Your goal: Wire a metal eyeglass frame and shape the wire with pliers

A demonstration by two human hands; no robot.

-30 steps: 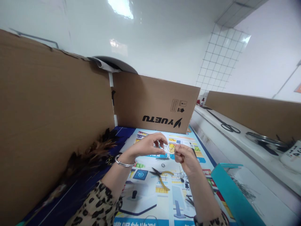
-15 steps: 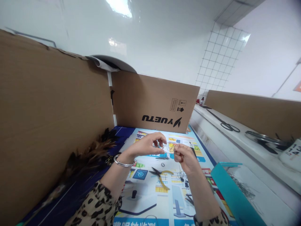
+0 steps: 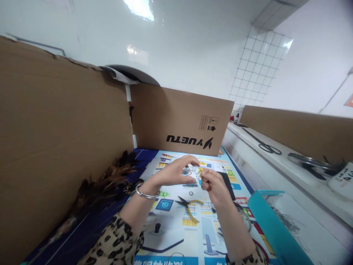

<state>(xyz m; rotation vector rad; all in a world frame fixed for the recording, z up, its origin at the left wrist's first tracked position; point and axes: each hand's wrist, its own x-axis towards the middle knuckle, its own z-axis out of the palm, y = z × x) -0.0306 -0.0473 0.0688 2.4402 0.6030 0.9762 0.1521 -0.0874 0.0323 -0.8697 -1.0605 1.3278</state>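
Observation:
My left hand (image 3: 178, 171), wearing a silver bangle (image 3: 147, 195), is held over the table with its fingers curved and its thumb apart; nothing shows in its grasp. Close to its fingertips, my right hand (image 3: 213, 184) is closed in a pinch on what looks like a thin wire (image 3: 201, 172), mostly hidden by the fingers. Behind the hands, more thin wires lie on the table. Yellow-handled pliers (image 3: 189, 208) rest below them with jaws and handles spread. A small dark ring (image 3: 191, 193) lies just above the pliers.
Cardboard walls (image 3: 182, 117) stand at the back and left. Brown feathers (image 3: 102, 184) lie along the left side. A dark flat object (image 3: 227, 184) is beyond my right wrist. At the right, a teal box (image 3: 278, 228) holds many thin wire pieces; scissors (image 3: 268, 148) lie on the white ledge.
My left hand has moved slightly right, towards my right hand. My right hand has shifted slightly left, uncovering more of the dark flat object. The pliers have not moved.

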